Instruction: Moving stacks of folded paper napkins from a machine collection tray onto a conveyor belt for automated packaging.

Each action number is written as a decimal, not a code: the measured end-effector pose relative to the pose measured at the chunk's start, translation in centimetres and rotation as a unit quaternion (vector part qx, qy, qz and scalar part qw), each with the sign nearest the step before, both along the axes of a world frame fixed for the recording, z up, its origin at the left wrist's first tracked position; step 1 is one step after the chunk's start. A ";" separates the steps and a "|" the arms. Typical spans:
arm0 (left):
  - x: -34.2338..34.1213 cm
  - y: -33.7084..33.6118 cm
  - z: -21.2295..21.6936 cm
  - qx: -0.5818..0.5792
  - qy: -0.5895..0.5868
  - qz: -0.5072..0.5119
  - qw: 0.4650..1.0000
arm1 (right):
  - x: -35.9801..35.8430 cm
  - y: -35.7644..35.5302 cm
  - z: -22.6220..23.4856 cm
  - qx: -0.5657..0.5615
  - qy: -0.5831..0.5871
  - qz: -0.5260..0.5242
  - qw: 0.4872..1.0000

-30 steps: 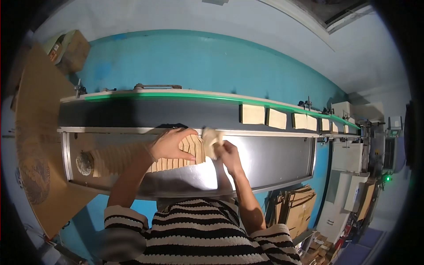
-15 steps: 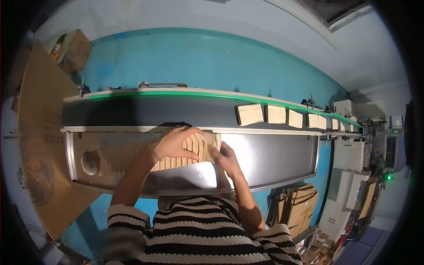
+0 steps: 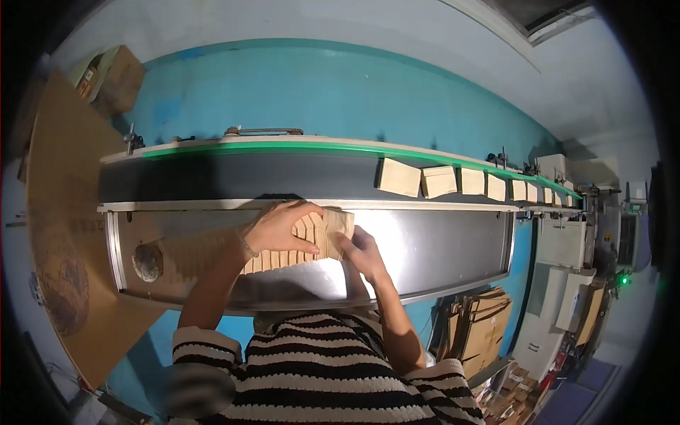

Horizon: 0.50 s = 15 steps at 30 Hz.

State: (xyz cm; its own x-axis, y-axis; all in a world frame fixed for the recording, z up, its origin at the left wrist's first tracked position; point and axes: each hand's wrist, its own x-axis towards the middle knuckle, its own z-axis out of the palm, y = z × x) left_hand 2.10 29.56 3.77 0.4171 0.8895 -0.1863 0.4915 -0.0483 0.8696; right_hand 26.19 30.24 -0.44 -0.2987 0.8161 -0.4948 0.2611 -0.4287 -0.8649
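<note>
A row of tan paper packets [image 3: 268, 261] stands on edge, packed face to face, in a shallow steel tray [image 3: 439, 244] in front of me. My left hand [image 3: 282, 228] reaches over the row and grips its right part, thumb on the near side and fingers toward the far side. At the right end, my right hand [image 3: 363, 255] pinches the end packet [image 3: 341, 222], thumb against its face. Its other fingers are partly hidden. The row's left part lies in shadow, beside a round, shiny patch [image 3: 148, 262] on the tray.
Beyond the tray runs a dark conveyor belt [image 3: 304, 170] with a green guide rail [image 3: 283, 147]. Several cream packets [image 3: 399, 177] lie along its right part. A large cardboard sheet [image 3: 67, 234] stands at left; flattened cartons [image 3: 474, 326] lean below the tray's right end.
The packets on the belt have shifted right, and another one lies at the left end of their line. The end packet's face shows more broadly beside my right thumb. My left hand has barely moved.
</note>
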 end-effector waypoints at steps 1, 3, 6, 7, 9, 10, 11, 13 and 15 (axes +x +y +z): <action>0.0 0.0 -0.1 0.000 0.000 0.000 1.000 | 0.8 0.6 -0.4 -0.017 -0.009 -0.007 1.000; 0.0 0.0 -0.3 0.000 0.003 0.002 1.000 | 0.4 2.7 0.7 -0.033 0.013 -0.083 0.996; 0.3 -0.7 -1.2 0.091 -0.019 0.039 0.995 | -1.9 3.0 1.4 -0.022 0.021 -0.051 0.998; 0.1 -0.9 -1.3 0.092 -0.019 0.038 0.995 | -2.6 1.2 0.3 0.105 -0.105 0.006 0.989; -0.7 -1.4 -1.0 0.079 -0.010 0.045 0.996 | -4.0 -0.3 2.4 0.080 -0.081 0.051 0.992; -0.8 -1.4 -0.8 0.080 -0.010 0.045 0.996 | -4.1 -0.6 2.2 0.036 -0.054 0.046 0.997; -0.9 -1.3 -0.6 0.062 -0.017 0.035 0.997 | -3.5 -0.8 1.2 0.041 -0.006 -0.004 0.999; -1.4 -1.4 -0.5 0.040 -0.020 0.032 0.999 | -2.0 0.1 1.6 -0.005 -0.064 0.048 0.997; -1.6 -1.5 -0.5 0.013 -0.015 0.019 1.000 | -1.4 1.3 0.5 0.010 -0.076 0.039 0.996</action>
State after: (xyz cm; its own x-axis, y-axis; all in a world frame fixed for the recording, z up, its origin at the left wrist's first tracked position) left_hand 0.49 28.04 3.22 0.3877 0.9094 -0.1506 0.4677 -0.0533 0.8823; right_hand 24.78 31.55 0.10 -0.2848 0.8034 -0.5229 0.4221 -0.3846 -0.8209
